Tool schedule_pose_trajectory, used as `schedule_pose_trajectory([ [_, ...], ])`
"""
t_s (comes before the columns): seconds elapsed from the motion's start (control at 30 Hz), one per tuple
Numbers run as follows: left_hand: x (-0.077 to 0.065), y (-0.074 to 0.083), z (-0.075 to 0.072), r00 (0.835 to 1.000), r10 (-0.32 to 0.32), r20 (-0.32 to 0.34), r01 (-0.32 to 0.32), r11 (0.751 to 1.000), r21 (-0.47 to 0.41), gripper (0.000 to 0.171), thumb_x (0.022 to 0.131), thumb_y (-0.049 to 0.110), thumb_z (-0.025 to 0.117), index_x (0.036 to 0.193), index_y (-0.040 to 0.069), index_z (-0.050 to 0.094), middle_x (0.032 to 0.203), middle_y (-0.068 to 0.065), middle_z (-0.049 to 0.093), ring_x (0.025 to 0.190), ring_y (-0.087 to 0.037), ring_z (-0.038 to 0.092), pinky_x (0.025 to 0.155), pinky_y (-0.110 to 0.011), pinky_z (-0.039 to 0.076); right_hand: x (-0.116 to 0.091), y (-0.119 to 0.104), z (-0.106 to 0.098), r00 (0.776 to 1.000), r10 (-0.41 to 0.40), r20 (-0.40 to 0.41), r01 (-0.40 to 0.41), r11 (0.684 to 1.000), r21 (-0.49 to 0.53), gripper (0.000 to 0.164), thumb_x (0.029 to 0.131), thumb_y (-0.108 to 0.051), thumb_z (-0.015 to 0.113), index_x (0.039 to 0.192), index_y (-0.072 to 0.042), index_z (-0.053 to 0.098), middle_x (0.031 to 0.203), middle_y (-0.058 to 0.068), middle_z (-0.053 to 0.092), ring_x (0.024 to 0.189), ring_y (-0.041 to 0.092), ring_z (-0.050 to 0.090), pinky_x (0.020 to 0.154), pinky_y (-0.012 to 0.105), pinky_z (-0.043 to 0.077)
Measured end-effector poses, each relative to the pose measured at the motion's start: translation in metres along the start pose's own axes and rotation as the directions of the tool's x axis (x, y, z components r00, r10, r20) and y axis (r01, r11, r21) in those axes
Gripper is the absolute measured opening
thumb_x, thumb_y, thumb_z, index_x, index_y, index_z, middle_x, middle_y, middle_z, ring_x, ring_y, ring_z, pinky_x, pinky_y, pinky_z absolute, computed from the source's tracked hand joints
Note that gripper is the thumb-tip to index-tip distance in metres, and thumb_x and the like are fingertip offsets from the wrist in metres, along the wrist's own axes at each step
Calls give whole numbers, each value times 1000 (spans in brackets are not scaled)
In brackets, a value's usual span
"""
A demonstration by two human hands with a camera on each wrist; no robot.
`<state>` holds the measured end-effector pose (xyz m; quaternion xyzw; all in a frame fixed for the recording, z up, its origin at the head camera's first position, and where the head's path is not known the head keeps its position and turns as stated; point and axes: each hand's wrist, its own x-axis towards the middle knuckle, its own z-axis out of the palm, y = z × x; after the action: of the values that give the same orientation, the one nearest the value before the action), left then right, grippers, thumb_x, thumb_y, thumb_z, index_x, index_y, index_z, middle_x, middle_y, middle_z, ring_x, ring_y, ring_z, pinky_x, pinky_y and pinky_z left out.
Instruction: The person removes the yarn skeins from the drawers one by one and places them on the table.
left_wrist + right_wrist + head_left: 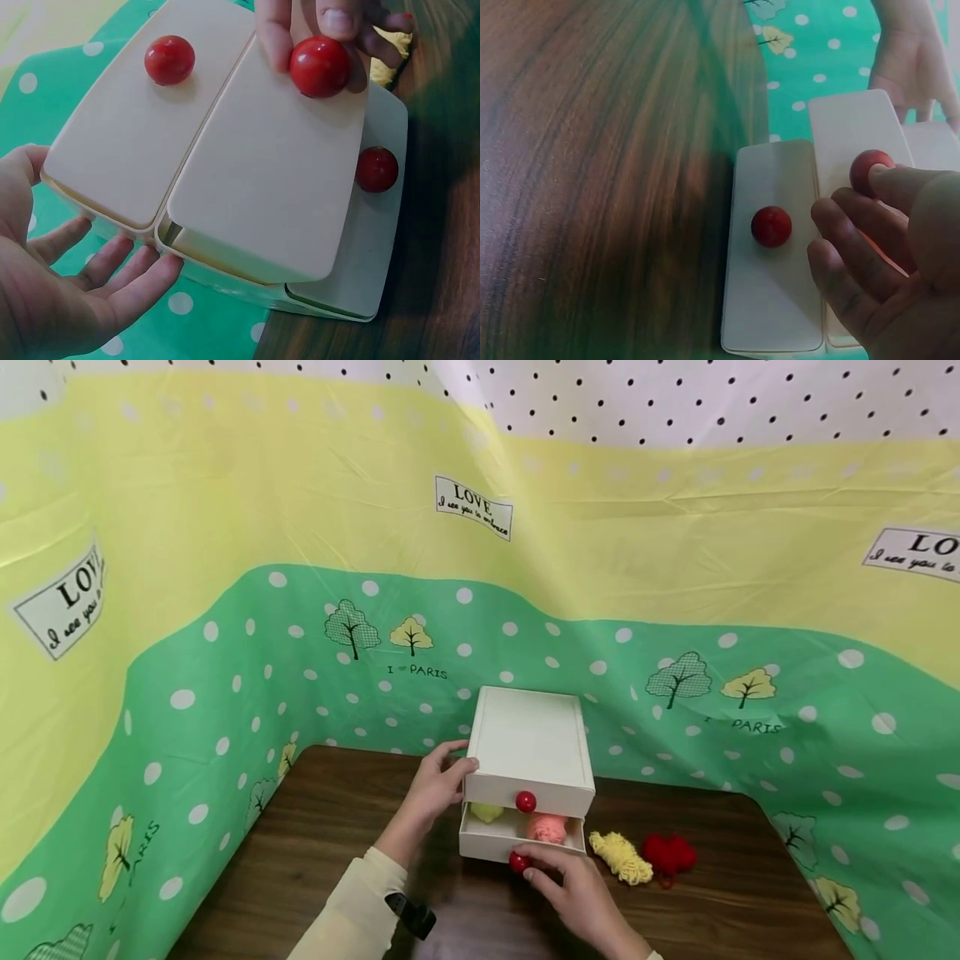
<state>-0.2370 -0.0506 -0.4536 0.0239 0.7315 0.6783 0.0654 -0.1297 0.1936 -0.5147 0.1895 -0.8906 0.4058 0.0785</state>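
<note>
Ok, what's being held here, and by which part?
The right hand pinches the open middle drawer by its red knob; the left hand rests against the white drawer unit.

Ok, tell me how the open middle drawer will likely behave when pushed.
The middle drawer should probably stay stiff: its front looks flat and rigid. The pink yarn ball inside may roll or shift, since it is rounded and bare drawer floor shows beside it. The white box might skid back, though the left hand against its side could steady it.
</note>
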Motion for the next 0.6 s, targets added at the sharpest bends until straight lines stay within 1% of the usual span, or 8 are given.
schedule_pose_trajectory([
  [0.33, -1, 0, 1, 1000, -7, 1, 7, 1000, 2, 55, 95, 37, 67, 144, 16, 56, 118, -17, 61, 106, -28, 67, 85, -46, 60, -7, -3, -3, 1000, 11, 26, -11, 1000, -20, 27, 93, -26, 76, 118, -36, 75, 115, -23, 73, 113, 6, 68, 94, 32, 57],
  [0.6, 0, 1, 0, 1000, -4, -3, 4, 1000, 0, 55, 94, 37, 68, 144, 17, 56, 119, -17, 59, 109, -30, 66, 88, -48, 60, -11, -6, -4, 998, -3, 61, 3, 1000, 3, 28, 93, -24, 76, 119, -34, 75, 116, -20, 73, 112, 6, 68, 92, 30, 57],
])
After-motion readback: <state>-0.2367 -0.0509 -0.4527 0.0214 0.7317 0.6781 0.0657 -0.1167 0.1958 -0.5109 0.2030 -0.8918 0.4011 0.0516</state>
